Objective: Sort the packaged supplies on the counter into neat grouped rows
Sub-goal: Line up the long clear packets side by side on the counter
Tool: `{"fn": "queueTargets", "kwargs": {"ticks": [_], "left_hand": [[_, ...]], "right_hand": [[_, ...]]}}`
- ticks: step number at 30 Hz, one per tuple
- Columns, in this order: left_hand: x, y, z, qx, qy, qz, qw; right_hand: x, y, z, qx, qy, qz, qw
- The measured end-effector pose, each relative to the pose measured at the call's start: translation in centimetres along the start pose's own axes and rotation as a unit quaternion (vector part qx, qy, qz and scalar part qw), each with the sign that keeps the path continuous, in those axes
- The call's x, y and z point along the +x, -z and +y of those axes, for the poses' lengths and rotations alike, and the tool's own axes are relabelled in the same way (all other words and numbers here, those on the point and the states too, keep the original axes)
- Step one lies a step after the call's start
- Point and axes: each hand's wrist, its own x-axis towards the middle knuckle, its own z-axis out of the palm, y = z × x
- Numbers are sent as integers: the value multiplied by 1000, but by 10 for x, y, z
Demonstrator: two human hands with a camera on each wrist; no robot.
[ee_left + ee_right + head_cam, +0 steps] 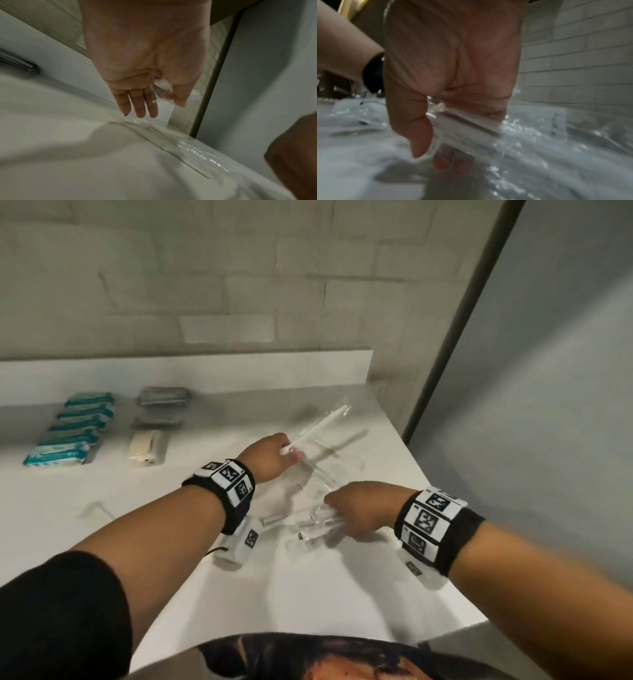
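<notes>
My left hand pinches the end of a clear packet with a white stick between thumb and forefinger, lifting it aslant above the counter; in the left wrist view the crumpled wrapper end shows in that pinch of the left hand while the other fingers point straight. My right hand grips a bunch of clear stick packets low over the counter; the right wrist view shows the right hand with thumb on top of a clear packet and fingers beneath. More clear packets lie between the hands.
At the back left, teal packets form a row, with grey packets and a cream packet beside them. A small clear scrap lies at the left. A raised ledge runs behind; the counter's right edge meets a grey panel.
</notes>
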Motion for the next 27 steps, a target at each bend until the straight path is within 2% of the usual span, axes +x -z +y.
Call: {"fn": "queueTargets", "kwargs": {"ticks": [3, 5, 6, 9, 12, 14, 16, 19, 21, 23, 25, 27], "left_hand": [[1, -10, 0, 16, 50, 5, 999], [-9, -14, -3, 39, 73, 29, 996], [-17, -15, -5, 60, 79, 38, 994], [-46, -16, -4, 119, 98, 49, 987], [-74, -16, -2, 142, 122, 46, 981], [-84, -15, -3, 139, 144, 42, 979], [-86, -11, -6, 124, 155, 57, 978], [-78, -7, -10, 101, 137, 79, 982], [-72, -5, -12, 91, 150, 62, 983], [-69, -3, -14, 87, 171, 49, 980], [-75, -3, -17, 74, 194, 29, 978], [-82, -5, -25, 31, 216, -17, 976]], "right_hand": [[5, 18, 24, 80, -3, 88, 993], [16, 25, 35, 85, -28, 147, 985], [23, 25, 37, 85, -39, 150, 984], [45, 22, 29, 85, -35, 89, 992], [62, 27, 19, 58, -27, 61, 996], [72, 36, 21, 51, -49, 68, 995], [81, 46, 30, 70, -91, 104, 988], [87, 54, 43, 79, -131, 106, 983], [86, 53, 42, 88, -116, 101, 984], [84, 50, 32, 137, -67, 87, 984], [81, 48, 13, 195, -19, 41, 980], [83, 48, -6, 211, 5, -3, 977]]}}
